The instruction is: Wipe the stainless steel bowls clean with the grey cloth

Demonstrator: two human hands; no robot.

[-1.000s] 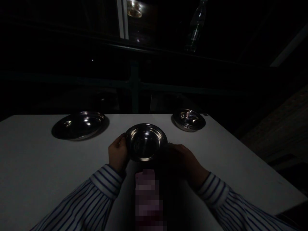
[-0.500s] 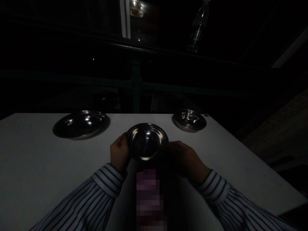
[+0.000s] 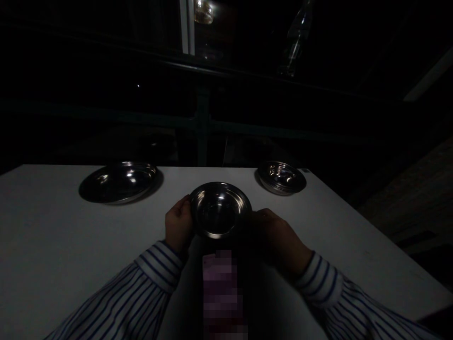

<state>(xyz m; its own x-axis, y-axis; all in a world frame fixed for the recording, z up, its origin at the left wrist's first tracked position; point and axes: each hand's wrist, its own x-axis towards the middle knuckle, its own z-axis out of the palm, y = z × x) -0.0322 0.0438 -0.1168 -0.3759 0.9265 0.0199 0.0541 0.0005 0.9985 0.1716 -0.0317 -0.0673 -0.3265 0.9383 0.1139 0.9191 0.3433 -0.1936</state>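
A shiny round metal bowl (image 3: pixel 220 212) is held in front of me, its open side facing up and towards me. My left hand (image 3: pixel 179 223) grips its left rim, with the thumb along the edge. On the opposite side, my right hand (image 3: pixel 281 238) is closed at the bowl's right rim; its fingertips are in deep shadow and hard to make out. A dark shadow covers the tabletop below the bowl, between my forearms.
A wide metal bowl (image 3: pixel 118 183) rests at the table's far left. Stacked smaller metal bowls (image 3: pixel 282 178) stand at the far right of the white table (image 3: pixel 53 241). A pinkish pixelated patch (image 3: pixel 220 288) lies low centre. Behind is a clear bottle (image 3: pixel 295 42) in the dark.
The view has shifted very slightly, so the hands and held bowl appear a little further right. My grip on the bowl looks the same.
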